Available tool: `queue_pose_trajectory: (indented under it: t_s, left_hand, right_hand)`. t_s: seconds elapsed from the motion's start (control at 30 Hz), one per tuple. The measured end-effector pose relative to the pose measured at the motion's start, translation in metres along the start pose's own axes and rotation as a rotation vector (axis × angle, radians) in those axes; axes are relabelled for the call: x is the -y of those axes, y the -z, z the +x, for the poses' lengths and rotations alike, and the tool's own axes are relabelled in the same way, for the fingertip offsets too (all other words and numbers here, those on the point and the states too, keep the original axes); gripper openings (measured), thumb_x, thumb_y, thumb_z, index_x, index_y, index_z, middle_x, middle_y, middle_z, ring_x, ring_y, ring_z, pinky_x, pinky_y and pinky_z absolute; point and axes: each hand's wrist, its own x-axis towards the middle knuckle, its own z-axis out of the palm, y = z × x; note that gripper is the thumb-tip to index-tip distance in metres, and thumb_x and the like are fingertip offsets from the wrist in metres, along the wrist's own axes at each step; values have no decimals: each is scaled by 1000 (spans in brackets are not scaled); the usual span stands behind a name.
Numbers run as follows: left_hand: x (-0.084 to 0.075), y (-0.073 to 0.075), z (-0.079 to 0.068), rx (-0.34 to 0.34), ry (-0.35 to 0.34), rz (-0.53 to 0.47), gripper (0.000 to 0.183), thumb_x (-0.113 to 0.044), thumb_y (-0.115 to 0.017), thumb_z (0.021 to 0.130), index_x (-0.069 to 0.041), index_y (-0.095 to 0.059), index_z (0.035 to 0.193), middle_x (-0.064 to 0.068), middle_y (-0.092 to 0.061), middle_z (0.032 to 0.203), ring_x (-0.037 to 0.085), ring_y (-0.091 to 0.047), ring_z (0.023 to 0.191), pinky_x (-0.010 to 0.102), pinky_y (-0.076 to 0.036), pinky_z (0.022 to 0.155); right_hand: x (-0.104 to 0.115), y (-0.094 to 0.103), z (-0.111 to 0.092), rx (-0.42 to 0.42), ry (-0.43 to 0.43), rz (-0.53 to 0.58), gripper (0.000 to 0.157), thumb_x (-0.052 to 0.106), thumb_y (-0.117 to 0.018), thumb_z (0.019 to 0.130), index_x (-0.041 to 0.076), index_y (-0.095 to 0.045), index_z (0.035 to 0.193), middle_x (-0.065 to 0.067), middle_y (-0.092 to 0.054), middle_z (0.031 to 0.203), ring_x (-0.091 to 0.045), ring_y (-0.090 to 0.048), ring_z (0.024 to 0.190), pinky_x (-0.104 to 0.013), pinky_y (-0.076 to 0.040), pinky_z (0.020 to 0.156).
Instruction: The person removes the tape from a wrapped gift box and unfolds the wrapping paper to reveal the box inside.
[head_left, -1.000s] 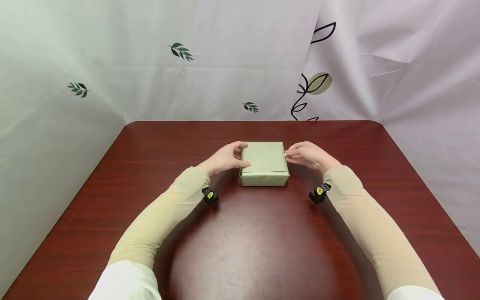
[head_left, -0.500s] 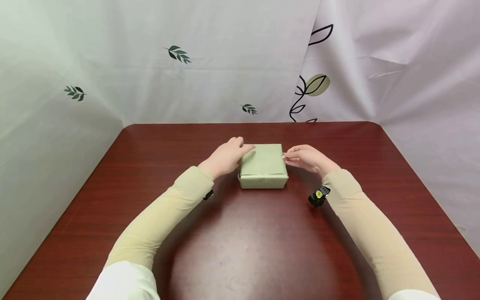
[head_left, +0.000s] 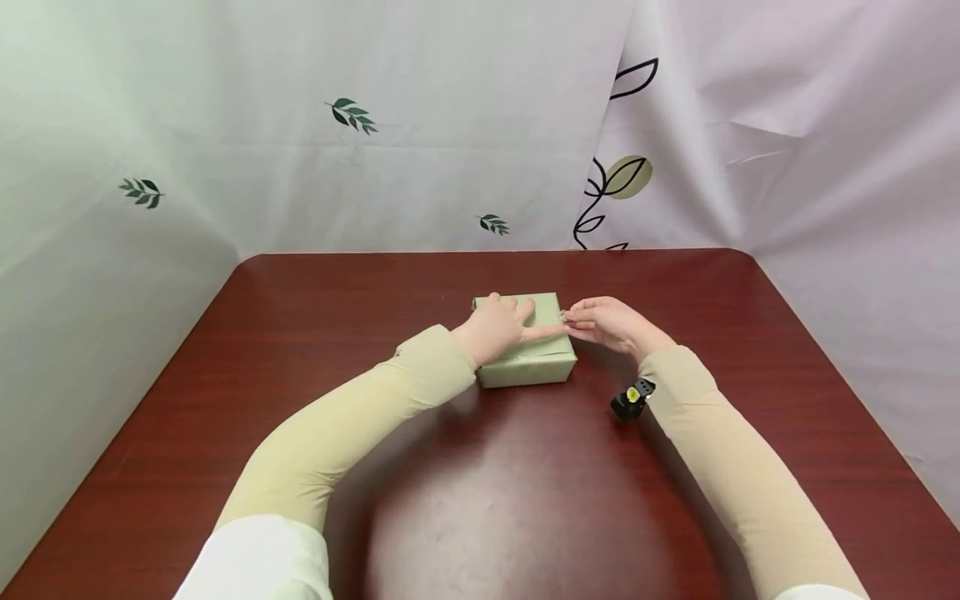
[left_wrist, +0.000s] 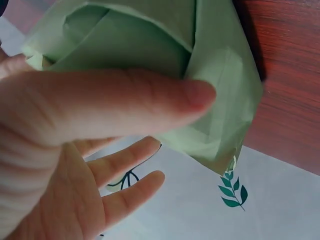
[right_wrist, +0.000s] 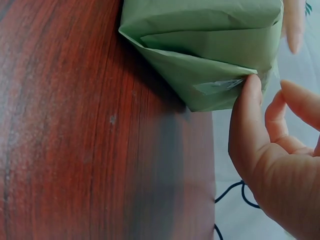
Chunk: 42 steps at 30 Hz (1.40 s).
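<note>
A box wrapped in pale green paper sits on the table. My left hand spreads over its top, one straight finger reaching the right edge. In the left wrist view the left thumb lies along the box's folded paper end, with other fingers extended beyond it. At the right end my right hand has its thumb tip pressed on the folded flap, beside a strip of clear tape. The right index finger stands apart from that thumb, and the other fingers are loosely bent.
The dark red wooden table extends around the box on every side. Pale curtains with leaf prints hang behind it and along both sides. A small black camera is worn at the right wrist.
My left hand has left the box's left edge and moved right across its top, one finger now at the right edge. The right hand stays at the right end. The box has turned slightly.
</note>
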Motion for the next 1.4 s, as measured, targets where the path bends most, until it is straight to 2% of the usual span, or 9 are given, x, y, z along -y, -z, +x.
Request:
queue_pose_trajectory:
  t_s: [0.2, 0.3, 0.5, 0.67, 0.9, 1.13, 1.4]
  left_hand:
    - [-5, 10, 10, 226, 6, 22, 76, -10, -50, 96, -49, -10, 148, 7, -44, 132, 22, -54, 107, 33, -48, 85]
    - [-6, 10, 12, 272, 5, 16, 77, -11, -50, 97, -49, -8, 148, 7, -41, 137, 24, -51, 112, 35, -48, 88]
    - [-4, 4, 8, 219, -11, 47, 79, -5, -49, 95, -48, -10, 148, 6, -43, 136, 22, -53, 106, 26, -51, 75]
    - [-4, 1, 6, 190, -8, 34, 81, 0, -48, 94, -49, -11, 148, 6, -42, 137, 21, -52, 105, 21, -51, 63]
    - [-4, 2, 8, 226, -18, -36, 83, 4, -43, 95, -47, -8, 149, 8, -39, 142, 24, -50, 113, 26, -53, 66]
    - [-3, 2, 12, 206, -22, -24, 80, 6, -38, 97, -50, -10, 148, 9, -40, 140, 25, -51, 109, 32, -54, 65]
    - [-5, 2, 15, 256, 6, -50, 81, 3, -39, 97, -52, -7, 147, 6, -38, 142, 26, -49, 115, 35, -54, 66]
  right_hand:
    - [1, 4, 0, 2, 8, -12, 26, -4, -43, 96, 7, -58, 79, 3, -63, 79, -4, -62, 75, -17, -52, 75]
    - [2, 3, 1, 18, 2, -15, 27, -4, -42, 97, 8, -58, 78, 3, -62, 79, -4, -62, 76, -17, -52, 76]
    - [1, 3, 2, 23, -3, -16, 24, -2, -39, 98, 5, -55, 82, 1, -60, 85, -6, -62, 80, -18, -51, 79]
    - [-3, 5, 0, 32, 5, 24, 26, -3, -35, 99, 5, -52, 82, -1, -60, 85, -8, -63, 80, -19, -52, 78]
    - [-6, 12, -3, 57, 4, 89, 26, -3, -29, 100, 5, -47, 82, -5, -62, 84, -12, -66, 79, -22, -54, 77]
    - [-8, 19, -7, 77, 1, 165, 26, -2, -26, 101, 4, -44, 84, -8, -65, 84, -15, -68, 79, -24, -55, 76]
    - [-10, 21, -8, 100, -15, 233, 30, 0, -23, 101, 4, -46, 83, -10, -66, 85, -17, -69, 80, -25, -55, 76]
